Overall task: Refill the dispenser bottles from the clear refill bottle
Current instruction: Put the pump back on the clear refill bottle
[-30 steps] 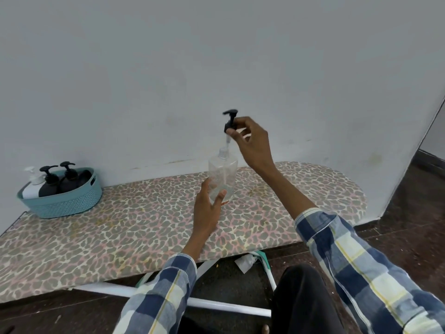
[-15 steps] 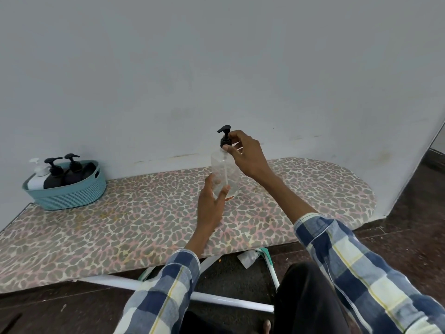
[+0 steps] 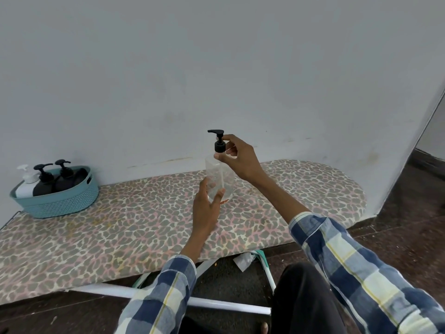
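Clear refill bottle (image 3: 218, 179) stands upright mid-board on the ironing board (image 3: 120, 232), w/ both hands on it. Nearest to me: plaid sleeves, dark trousers, board's white legs on the dark floor. Then the left hand (image 3: 207, 210), wrapped round the bottle's lower body from the near side, thumb on one face & fingertips curling over the other, steadying it. Right hand (image 3: 238, 157) comes in from above right, thumb & forefinger pinching the black pump collar (image 3: 219, 147) at the neck; other fingers loosely bent behind it. Pump sits on the neck, nozzle pointing left; can't tell if it's threaded tight or just resting.

Handling, as I judge it: bottle looks nearly empty, only a little liquid at the bottom, so it'll be light & tippy, thin clear plastic prob. flexes if squeezed. Smooth walls, maybe slick if soapy. Best hold is low on the body for stability, w/ the twisting done at the ribbed collar, not the nozzle head, which would just swivel.

Further back, far left by the wall: teal basket (image 3: 60, 203) holding the dispenser bottles, two black dispensers (image 3: 57, 182) & one white dispenser (image 3: 25, 186), well apart from the hands. Behind all, plain grey wall (image 3: 216, 68).
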### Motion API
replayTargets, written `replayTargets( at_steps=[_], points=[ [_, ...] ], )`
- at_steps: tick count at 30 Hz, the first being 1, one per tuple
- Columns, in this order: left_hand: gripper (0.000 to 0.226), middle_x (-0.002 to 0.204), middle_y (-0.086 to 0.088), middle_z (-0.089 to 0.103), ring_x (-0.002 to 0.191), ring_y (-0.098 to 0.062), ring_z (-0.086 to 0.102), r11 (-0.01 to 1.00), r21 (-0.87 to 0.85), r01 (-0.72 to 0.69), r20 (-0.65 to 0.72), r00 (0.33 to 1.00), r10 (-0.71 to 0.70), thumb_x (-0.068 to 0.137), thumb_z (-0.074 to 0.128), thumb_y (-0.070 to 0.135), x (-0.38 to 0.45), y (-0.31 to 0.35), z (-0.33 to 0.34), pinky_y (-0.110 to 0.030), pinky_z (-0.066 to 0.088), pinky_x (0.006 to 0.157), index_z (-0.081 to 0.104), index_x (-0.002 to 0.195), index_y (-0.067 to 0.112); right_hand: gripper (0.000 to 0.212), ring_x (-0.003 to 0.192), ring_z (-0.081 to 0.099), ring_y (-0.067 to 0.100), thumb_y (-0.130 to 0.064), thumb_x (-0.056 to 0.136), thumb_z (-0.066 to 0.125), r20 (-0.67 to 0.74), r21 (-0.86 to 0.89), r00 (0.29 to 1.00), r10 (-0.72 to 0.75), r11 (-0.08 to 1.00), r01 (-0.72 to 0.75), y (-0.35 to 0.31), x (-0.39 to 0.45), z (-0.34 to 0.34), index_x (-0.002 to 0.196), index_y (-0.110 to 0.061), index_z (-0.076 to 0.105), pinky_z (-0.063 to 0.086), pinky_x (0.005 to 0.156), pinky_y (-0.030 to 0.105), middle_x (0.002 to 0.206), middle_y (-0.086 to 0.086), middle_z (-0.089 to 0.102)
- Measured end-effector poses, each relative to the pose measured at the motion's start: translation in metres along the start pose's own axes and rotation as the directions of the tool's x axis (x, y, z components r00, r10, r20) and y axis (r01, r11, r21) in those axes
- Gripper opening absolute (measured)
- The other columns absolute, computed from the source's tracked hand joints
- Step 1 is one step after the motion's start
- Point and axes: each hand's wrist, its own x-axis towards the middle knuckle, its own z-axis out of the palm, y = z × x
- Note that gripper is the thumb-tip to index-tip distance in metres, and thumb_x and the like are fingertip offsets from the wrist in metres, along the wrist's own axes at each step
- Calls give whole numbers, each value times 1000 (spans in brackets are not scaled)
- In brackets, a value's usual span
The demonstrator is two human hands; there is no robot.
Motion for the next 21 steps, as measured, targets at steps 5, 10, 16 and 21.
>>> replayTargets(
  at_steps=[5, 10, 16, 21],
  points=[
    [56, 142, 2, 63, 126, -19, 61, 1000, -3, 3, 4, 1000, -3, 104, 64, 40, 0, -1, 0, -40, 51, 104, 41, 154, 27, 36, 98, 66, 18, -21, 88, 85, -8, 24, 999, 47, 999, -47, -2, 1, -1, 117, -10, 67, 51, 87, 26, 110, 3, 74],
    [56, 143, 5, 61, 122, -12, 57, 999, -15, 29, 5, 1000, -29, 104, 64, 42, 1, -3, 0, -31, 44, 99, 41, 154, 30, 42, 78, 59, 5, -23, 83, 90, -71, 59, 994, 87, 995, -82, 1, 1, 1, 99, -8, 54, 47, 74, 20, 98, 8, 69],
    [56, 141, 7, 61, 119, -10, 57, 1000, -2, 27, 4, 1000, -27, 105, 62, 45, 1, -3, 1, -31, 44, 98, 41, 154, 31, 41, 98, 67, 21, -22, 89, 84, -31, 44, 999, 31, 999, -29, -1, 1, 2, 125, -14, 67, 52, 89, 26, 103, 7, 72],
    [55, 139, 8, 62, 117, -10, 57, 1000, 10, 19, -6, 1000, -19, 105, 63, 43, 0, -2, 1, -28, 42, 95, 41, 154, 29, 35, 105, 69, 19, -21, 89, 85, -44, 50, 997, 60, 997, -57, 0, 1, 3, 118, -8, 70, 52, 92, 23, 112, 5, 76]
  ],
)
